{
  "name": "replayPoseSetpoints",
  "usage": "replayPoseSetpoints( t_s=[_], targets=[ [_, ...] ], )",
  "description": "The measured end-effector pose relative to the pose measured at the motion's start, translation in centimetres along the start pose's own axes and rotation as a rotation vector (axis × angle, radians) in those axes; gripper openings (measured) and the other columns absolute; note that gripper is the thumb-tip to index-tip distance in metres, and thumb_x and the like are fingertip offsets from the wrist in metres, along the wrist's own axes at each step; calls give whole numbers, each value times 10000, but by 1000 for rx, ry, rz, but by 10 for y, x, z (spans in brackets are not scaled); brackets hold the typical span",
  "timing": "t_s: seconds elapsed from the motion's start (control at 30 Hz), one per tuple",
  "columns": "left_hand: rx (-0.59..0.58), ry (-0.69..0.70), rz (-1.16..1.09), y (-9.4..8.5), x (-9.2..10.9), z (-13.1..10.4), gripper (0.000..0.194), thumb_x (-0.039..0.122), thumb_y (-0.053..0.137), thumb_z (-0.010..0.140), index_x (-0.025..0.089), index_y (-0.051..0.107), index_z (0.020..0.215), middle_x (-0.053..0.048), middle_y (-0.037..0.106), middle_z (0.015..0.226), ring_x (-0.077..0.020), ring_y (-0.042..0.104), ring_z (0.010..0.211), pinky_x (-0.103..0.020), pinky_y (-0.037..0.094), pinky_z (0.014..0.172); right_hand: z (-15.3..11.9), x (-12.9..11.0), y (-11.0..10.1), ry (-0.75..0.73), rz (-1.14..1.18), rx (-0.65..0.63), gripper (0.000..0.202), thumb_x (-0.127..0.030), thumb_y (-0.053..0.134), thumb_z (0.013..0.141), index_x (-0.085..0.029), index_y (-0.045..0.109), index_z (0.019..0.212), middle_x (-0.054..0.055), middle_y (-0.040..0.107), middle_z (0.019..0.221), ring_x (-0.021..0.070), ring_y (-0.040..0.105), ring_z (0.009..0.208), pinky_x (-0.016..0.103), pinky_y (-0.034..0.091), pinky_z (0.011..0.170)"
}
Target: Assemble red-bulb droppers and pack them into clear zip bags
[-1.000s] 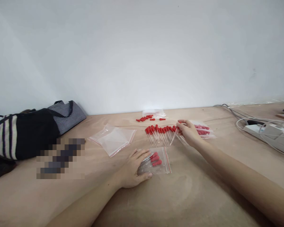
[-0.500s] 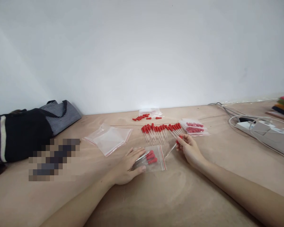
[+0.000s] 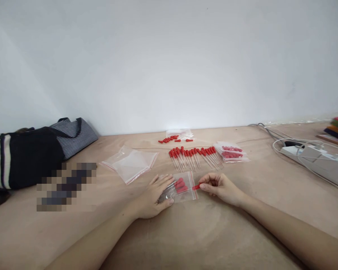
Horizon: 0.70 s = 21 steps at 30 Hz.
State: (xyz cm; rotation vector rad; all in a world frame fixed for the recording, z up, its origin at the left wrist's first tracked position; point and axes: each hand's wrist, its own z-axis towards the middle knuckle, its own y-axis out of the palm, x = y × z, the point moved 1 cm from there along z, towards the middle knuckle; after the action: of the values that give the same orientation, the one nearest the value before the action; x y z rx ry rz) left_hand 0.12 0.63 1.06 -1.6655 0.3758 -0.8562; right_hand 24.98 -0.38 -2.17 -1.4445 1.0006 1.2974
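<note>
My left hand lies flat with fingers spread, pressing on the closed end of a clear zip bag. Inside that bag several droppers with red rubber bulbs lie side by side. At the bag's red-striped mouth, my right hand pinches another dropper near its bulb. Its red part shows at the opening; its glass tube seems to reach inside, though that is hard to see. Behind the bag, a row of red-bulbed droppers lies on the wooden table.
Empty zip bags lie to the left, filled bags behind on the right. Loose red bulbs sit near the wall. A power strip with cables is at right, a black striped bag at left.
My right hand has come nearer and left with the dropper, from beside the row to the bag's mouth. My left hand stays on the bag.
</note>
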Motion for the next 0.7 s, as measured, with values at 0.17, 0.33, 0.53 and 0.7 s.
replayPoseSetpoints(
  t_s=[0.17,0.33,0.53,0.7],
  targets=[
    [18,-7,-19,2,0,1,583,392,437,833,176,243,1338,-79,254,1407,-224,179,1302,-452,88,1074,5,1,8,5,-83,-64,272,-382,676,622,-159,660,776,-44,530,507,42,371,422,189,290,420],
    [32,-2,-33,2,0,1,585,386,445,827,180,245,1336,-77,263,1405,-236,189,1298,-464,99,1070,14,2,16,-58,-79,-80,249,-371,692,602,-157,665,728,-28,568,543,67,454,474,197,347,465],
    [15,-4,-21,2,-2,0,594,391,431,834,157,230,1342,-78,246,1411,-219,175,1303,-447,85,1078,27,-3,23,-57,-17,-205,256,-354,738,526,-146,601,589,-26,570,552,65,472,478,192,361,466],
    [19,2,-10,2,-2,2,584,380,431,833,159,238,1338,-83,258,1406,-215,191,1299,-447,94,1076,32,-2,26,5,-32,-200,318,-352,758,483,-147,547,603,-49,528,520,49,424,442,181,326,436]
  ],
)
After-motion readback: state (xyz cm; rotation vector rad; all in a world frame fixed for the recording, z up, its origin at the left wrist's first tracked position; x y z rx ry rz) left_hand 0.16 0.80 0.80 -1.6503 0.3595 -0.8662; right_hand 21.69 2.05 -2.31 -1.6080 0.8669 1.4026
